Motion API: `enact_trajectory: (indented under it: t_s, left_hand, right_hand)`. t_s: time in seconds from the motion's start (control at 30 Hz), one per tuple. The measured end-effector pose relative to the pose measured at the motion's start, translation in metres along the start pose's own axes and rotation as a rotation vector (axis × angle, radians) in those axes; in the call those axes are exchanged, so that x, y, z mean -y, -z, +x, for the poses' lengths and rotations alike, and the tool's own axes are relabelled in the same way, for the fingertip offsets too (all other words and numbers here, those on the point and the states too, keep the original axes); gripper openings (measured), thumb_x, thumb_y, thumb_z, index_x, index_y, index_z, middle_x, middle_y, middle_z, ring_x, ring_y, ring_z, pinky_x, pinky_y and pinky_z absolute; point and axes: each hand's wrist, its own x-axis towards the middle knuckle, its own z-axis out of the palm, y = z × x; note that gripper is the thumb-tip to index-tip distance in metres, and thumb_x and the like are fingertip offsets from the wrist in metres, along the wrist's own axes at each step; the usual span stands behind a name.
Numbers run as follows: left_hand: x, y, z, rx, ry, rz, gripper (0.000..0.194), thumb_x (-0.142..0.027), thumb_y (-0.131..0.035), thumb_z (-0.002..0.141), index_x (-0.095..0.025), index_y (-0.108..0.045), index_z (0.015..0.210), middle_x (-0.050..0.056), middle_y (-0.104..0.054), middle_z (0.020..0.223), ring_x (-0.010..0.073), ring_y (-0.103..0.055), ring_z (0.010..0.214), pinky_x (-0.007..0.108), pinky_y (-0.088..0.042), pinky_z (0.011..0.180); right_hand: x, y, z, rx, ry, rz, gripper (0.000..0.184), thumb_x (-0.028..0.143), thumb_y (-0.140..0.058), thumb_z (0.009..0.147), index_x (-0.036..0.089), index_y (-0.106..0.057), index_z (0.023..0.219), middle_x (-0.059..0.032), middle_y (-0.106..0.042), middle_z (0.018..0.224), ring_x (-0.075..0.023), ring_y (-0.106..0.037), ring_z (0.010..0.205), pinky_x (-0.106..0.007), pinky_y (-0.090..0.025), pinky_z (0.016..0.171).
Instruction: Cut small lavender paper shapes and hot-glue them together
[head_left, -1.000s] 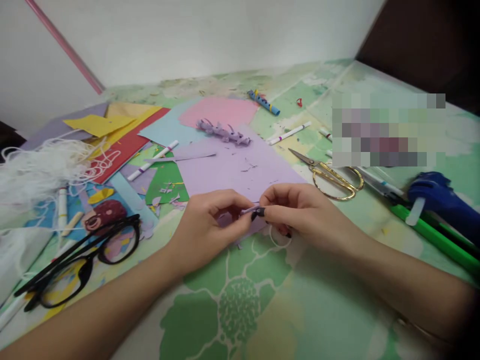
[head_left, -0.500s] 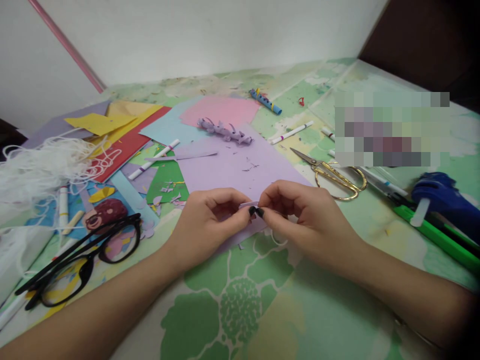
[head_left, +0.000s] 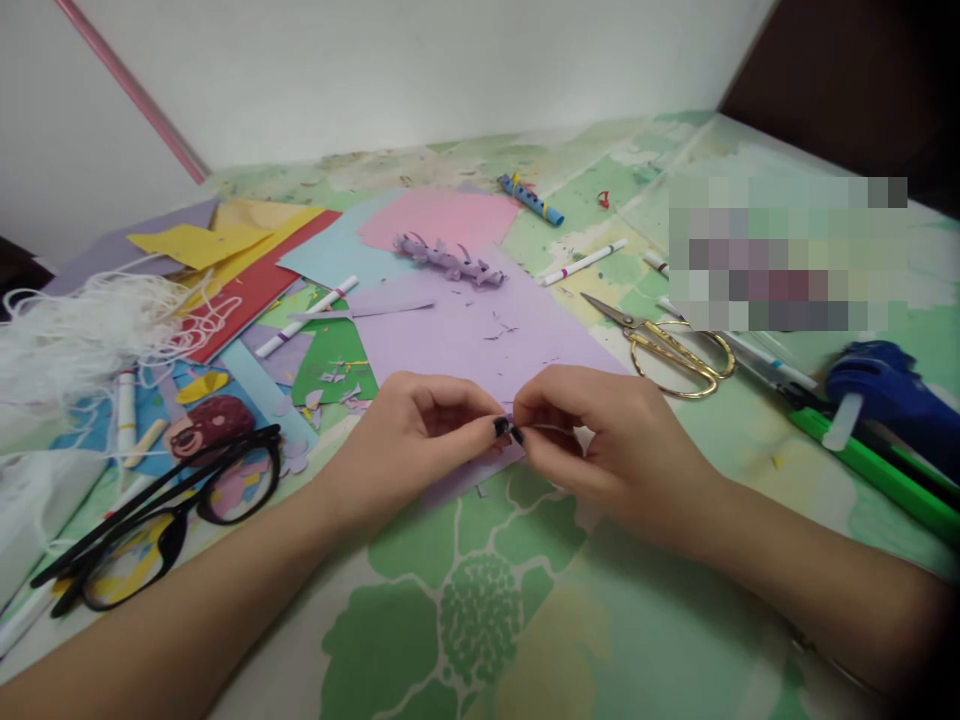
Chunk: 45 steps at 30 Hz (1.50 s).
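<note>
My left hand (head_left: 427, 430) and my right hand (head_left: 607, 430) meet fingertip to fingertip over the near edge of a light purple paper sheet (head_left: 480, 330). Both are closed in a pinch on a small strip of purple paper (head_left: 510, 416), mostly hidden by the fingers. A thin pale line, perhaps string, shows between the fingers of my right hand. Beyond the hands, a rolled purple paper tube (head_left: 448, 262) with curled cut bits lies on the sheet, among small purple scraps.
Gold-handled scissors (head_left: 675, 355) lie right of the sheet, near a green cutter (head_left: 870, 460) and a blue glue gun (head_left: 877, 385). At left are black glasses (head_left: 180, 520), tangled white string (head_left: 97, 320), a marker (head_left: 307, 317) and coloured paper. A blue paper tube (head_left: 531, 200) lies at the back.
The fingertips have shifted slightly down and closed further over the purple strip, which shows less now. My right hand has turned a little. Things on the table stay in place.
</note>
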Motion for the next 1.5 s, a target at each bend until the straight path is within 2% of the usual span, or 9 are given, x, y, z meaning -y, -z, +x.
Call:
enact_trajectory:
  t_s: [0.23, 0.53, 0.7, 0.8, 0.97, 1.17, 1.5]
  left_hand:
    - [-0.005, 0.009, 0.003, 0.123, 0.074, -0.002, 0.008, -0.019, -0.068, 0.075, -0.017, -0.074, 0.07, 0.0, -0.072, 0.068, 0.0098, -0.065, 0.063, 0.017, -0.052, 0.062]
    - [-0.004, 0.014, 0.004, 0.138, 0.09, 0.022, 0.011, -0.017, -0.067, 0.075, -0.019, -0.076, 0.07, 0.003, -0.074, 0.068, 0.0127, -0.066, 0.061, 0.02, -0.054, 0.059]
    - [-0.005, 0.013, 0.004, 0.098, 0.086, 0.044, 0.011, -0.015, -0.068, 0.073, -0.019, -0.077, 0.069, 0.003, -0.074, 0.065, 0.0125, -0.065, 0.059, 0.02, -0.053, 0.057]
    - [-0.006, 0.011, 0.003, 0.081, 0.028, 0.084, 0.009, -0.017, -0.069, 0.072, -0.019, -0.077, 0.068, 0.003, -0.074, 0.067, 0.0132, -0.066, 0.061, 0.02, -0.052, 0.057]
    - [-0.006, 0.011, 0.001, 0.037, -0.139, 0.282, 0.011, -0.015, -0.067, 0.072, -0.019, -0.076, 0.067, 0.002, -0.073, 0.067, 0.0123, -0.063, 0.061, 0.019, -0.048, 0.053]
    - [-0.007, 0.012, 0.0, -0.007, -0.215, 0.375, 0.01, -0.018, -0.067, 0.074, -0.018, -0.076, 0.069, 0.003, -0.075, 0.072, 0.014, -0.065, 0.064, 0.021, -0.048, 0.055]
    - [-0.006, 0.012, 0.0, -0.012, -0.33, 0.49, 0.013, -0.011, -0.066, 0.072, -0.02, -0.075, 0.07, 0.0, -0.073, 0.066, 0.011, -0.062, 0.057, 0.019, -0.048, 0.054]
  right_hand:
    - [-0.001, 0.002, 0.0, 0.075, 0.089, 0.022, 0.012, 0.004, -0.054, 0.079, 0.015, -0.061, 0.076, 0.0021, -0.054, 0.067, -0.0074, -0.047, 0.06, -0.02, -0.035, 0.056]
    - [0.001, 0.003, 0.0, 0.103, 0.097, 0.015, 0.014, 0.007, -0.052, 0.082, 0.017, -0.058, 0.075, 0.0017, -0.052, 0.067, -0.0087, -0.046, 0.06, -0.021, -0.035, 0.056]
    - [0.001, 0.003, 0.001, 0.101, 0.08, 0.022, 0.013, 0.005, -0.053, 0.078, 0.016, -0.058, 0.075, 0.0022, -0.053, 0.067, -0.0081, -0.046, 0.06, -0.02, -0.035, 0.056]
    - [0.002, 0.002, 0.001, 0.105, 0.045, 0.043, 0.013, 0.004, -0.053, 0.076, 0.016, -0.057, 0.074, 0.0025, -0.054, 0.067, -0.0078, -0.047, 0.059, -0.02, -0.036, 0.057]
    - [0.003, 0.001, 0.001, 0.12, -0.02, 0.068, 0.012, 0.005, -0.053, 0.074, 0.016, -0.058, 0.074, 0.0025, -0.055, 0.065, -0.008, -0.047, 0.057, -0.021, -0.035, 0.056]
    - [0.003, 0.001, 0.0, 0.106, -0.124, 0.118, 0.011, 0.007, -0.055, 0.074, 0.017, -0.059, 0.073, 0.0044, -0.053, 0.06, -0.0075, -0.043, 0.054, -0.021, -0.033, 0.053]
    - [0.002, 0.0, 0.0, 0.101, -0.103, 0.108, 0.011, 0.005, -0.055, 0.072, 0.015, -0.059, 0.071, 0.0053, -0.052, 0.059, -0.0061, -0.042, 0.054, -0.02, -0.033, 0.053]
